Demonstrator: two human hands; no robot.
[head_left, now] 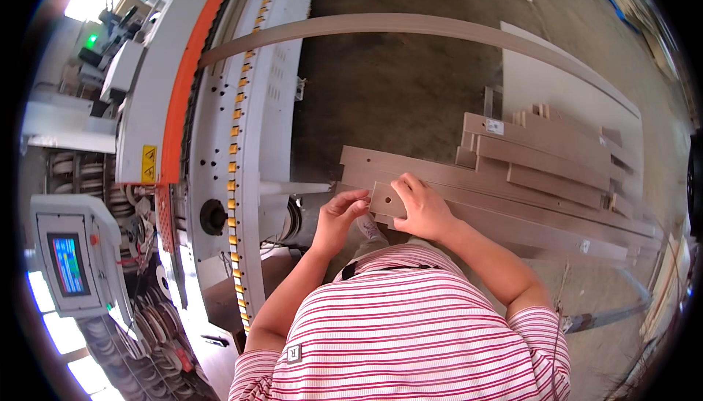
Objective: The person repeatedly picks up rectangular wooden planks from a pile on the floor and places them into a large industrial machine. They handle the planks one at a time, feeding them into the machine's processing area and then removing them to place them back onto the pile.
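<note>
In front of my waist lies the end of a brown board (381,197) with a round hole in it. My right hand (425,209) grips this board, fingers over its far edge and thumb at the near one. Beside the board's left end is my left hand (338,219), its thumb and fingers drawn together in a pinch. Whether those fingertips touch the board or hold something small cannot be made out. Longer brown boards (356,158) lie just beyond, stretching off to the right.
More brown boards (538,153) are stacked at the right, near a pale sheet (578,82). A long brown strip (403,23) arches across the far side from the machine (209,130) at the left. Yellow rollers line the machine's edge; its control panel (69,263) stands lower left.
</note>
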